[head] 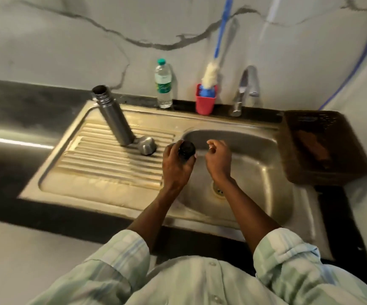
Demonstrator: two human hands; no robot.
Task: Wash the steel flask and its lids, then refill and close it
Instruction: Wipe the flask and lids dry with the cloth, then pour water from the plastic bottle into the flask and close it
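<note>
Now, left hand (177, 165) grips a small dark round inner lid (186, 150), fingers curled around its lower part, lid top facing up and away from the person. Hand and lid sit over the boundary between drainboard and basin. Right hand (219, 158) is just beside it, over the basin, holding nothing; fingers loosely curled, thumb and forefinger near each other, not touching the lid.

Domed steel outer cap (147, 145) lies on the ribbed drainboard just left of the left hand, apart from it. Tall cylindrical steel flask (112, 116) stands on the drainboard touching or nearly touching the cap at its base; mouth open, threaded neck showing, body appears to lean to the left in this wide-angle view. Flask is beyond and to the left of both hands, well out of grip.

Stainless steel sink (266, 170) with drain is set into a dark counter (24, 111). At the back edge: clear plastic water bottle with green cap (163, 84), upright; red plastic cup (205, 102) holding a blue-handled bottle brush with white bristles (211, 73), handle leaning on the wall; chrome tap (246, 89). Brown perforated plastic basket (323, 148) sits on the counter right of the basin. Sleeves are pale checked, rolled to the elbow.
</note>
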